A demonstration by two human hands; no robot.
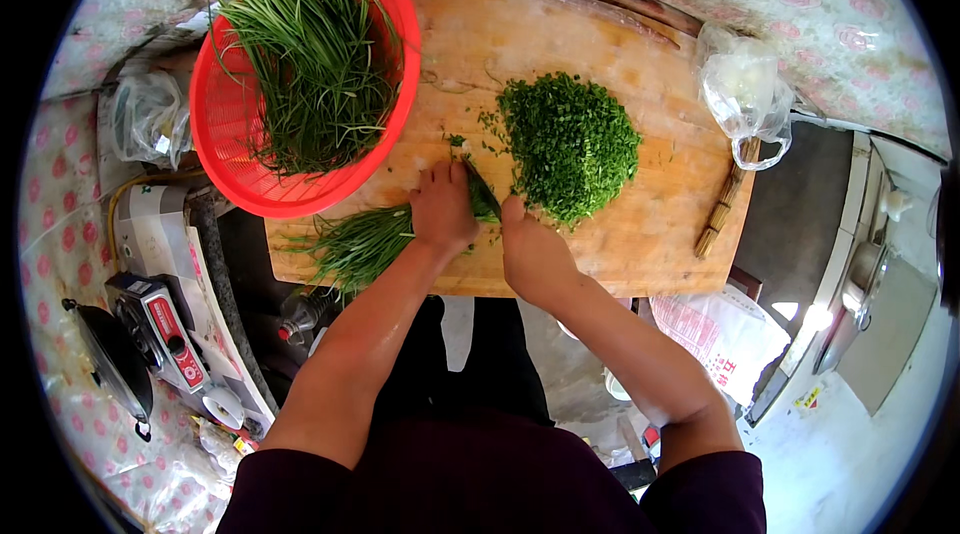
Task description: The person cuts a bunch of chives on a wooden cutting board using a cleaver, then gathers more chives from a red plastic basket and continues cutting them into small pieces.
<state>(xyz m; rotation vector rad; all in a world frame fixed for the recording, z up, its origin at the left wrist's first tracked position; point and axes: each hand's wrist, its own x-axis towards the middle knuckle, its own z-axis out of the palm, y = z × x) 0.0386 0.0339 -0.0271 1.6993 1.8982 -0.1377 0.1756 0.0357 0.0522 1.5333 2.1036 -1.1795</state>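
Note:
My right hand [531,249] grips the handle of a kitchen knife [482,187], whose dark blade slants up and left from my fist. Just left of the blade, my left hand [444,205] presses down on a bundle of Chinese chives [367,241]. The long ends of that bundle trail left to the board's near edge. Right of the knife, a heap of finely chopped chives [570,148] covers part of the wooden board [457,31]. A few cut bits lie beyond the blade tip. My palm hides part of the bundle.
A red plastic colander [217,159] holding whole chives [307,61] overlaps the board's far left. At its right edge lie a bundle of thin sticks [720,211] and a clear plastic bag [742,88]. A portable gas stove [161,331] and wok [112,361] are at left.

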